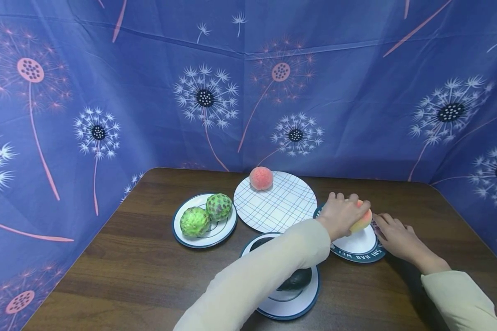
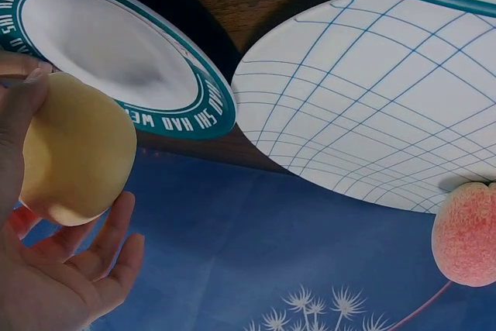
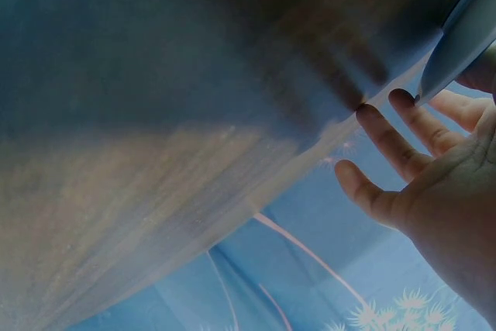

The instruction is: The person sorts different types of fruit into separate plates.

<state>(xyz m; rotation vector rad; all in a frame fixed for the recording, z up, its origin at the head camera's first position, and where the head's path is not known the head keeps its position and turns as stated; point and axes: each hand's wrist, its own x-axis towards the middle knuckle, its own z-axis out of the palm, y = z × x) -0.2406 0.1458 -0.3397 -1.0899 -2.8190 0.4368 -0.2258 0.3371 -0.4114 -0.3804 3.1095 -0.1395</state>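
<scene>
In the head view my left hand [image 1: 340,217] reaches across to the right and grips a yellow and orange-pink peach [image 1: 362,219]. Thumb and fingers wrap the peach [image 2: 77,149] in the left wrist view, above a white plate with a teal lettered rim [image 2: 124,44]. At the right side of that plate [image 1: 358,255], my right hand [image 1: 401,239] holds the rim. The right wrist view shows the right hand's fingers [image 3: 395,141] beside the edge of the plate [image 3: 461,52], with the thumb mostly hidden.
A pink peach [image 1: 261,178] sits on a round checked plate [image 1: 283,207] at the back. Two green custard apples [image 1: 207,214] lie on a blue-rimmed plate [image 1: 200,243] to the left. Under my left sleeve, a dark fruit [image 1: 297,279] lies on another plate [image 1: 290,310]. A blue cloth [image 1: 240,92] hangs behind.
</scene>
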